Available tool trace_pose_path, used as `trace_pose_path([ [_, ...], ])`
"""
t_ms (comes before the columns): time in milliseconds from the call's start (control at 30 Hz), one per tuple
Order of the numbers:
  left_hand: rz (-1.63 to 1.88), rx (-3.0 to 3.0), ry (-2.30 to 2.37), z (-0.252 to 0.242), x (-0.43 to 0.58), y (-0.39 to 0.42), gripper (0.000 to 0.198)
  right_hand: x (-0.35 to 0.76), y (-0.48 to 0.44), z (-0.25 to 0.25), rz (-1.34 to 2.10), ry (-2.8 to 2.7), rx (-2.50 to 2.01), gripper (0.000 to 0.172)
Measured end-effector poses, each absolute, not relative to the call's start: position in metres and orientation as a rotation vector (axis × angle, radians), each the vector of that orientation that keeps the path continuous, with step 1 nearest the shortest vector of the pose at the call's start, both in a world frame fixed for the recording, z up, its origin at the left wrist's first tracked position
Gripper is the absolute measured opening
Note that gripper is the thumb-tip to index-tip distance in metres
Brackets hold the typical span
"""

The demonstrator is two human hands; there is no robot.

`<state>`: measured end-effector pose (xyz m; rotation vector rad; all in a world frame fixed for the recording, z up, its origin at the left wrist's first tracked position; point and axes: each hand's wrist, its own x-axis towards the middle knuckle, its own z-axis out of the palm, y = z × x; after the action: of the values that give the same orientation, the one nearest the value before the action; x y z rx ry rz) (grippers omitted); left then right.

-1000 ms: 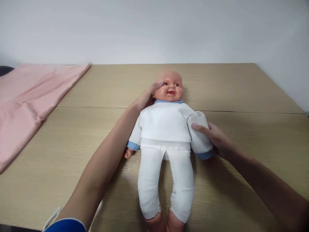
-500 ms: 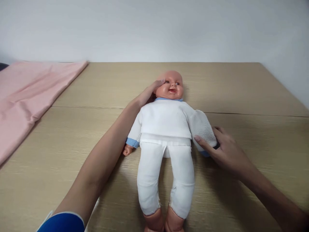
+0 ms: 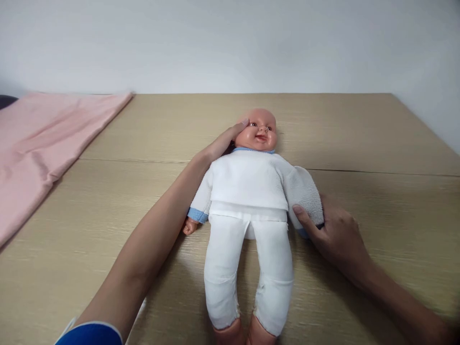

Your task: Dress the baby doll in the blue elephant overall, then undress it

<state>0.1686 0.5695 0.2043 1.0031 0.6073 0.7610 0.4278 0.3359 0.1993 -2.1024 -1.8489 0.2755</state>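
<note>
right hand (image 3: 337,235) on the doll's white sleeve (image 3: 304,192)

Nothing readable here tbh: no labels, brands or numbers on the doll (image 3: 247,191), the pink cloth (image 3: 43,143) or the table (image 3: 359,134).

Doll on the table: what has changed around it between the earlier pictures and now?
The right hand slid down the fluffy sleeve of the doll, from its middle to the cuff end, which its fingers now hold. The left hand stayed against the doll's head; the doll and the pink cloth kept their places on the table.
</note>
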Motion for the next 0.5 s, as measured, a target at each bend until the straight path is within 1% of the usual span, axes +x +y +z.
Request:
trace_pose_path([
  [167, 0.709, 1.025, 0.574, 0.2083, 0.1650, 0.5726, 0.061, 0.4282, 0.3366, 0.1988, 0.293, -1.835, -2.099, 0.059],
  [300, 0.721, 1.034, 0.591, 0.2108, 0.1641, 0.5745, 0.059, 0.4287, 0.3369, 0.1986, 0.305, -1.818, -2.071, 0.063],
  [500, 0.693, 1.020, 0.574, 0.2073, 0.1634, 0.5751, 0.060, 0.4288, 0.3377, 0.1997, 0.337, -1.800, -2.096, 0.054],
])
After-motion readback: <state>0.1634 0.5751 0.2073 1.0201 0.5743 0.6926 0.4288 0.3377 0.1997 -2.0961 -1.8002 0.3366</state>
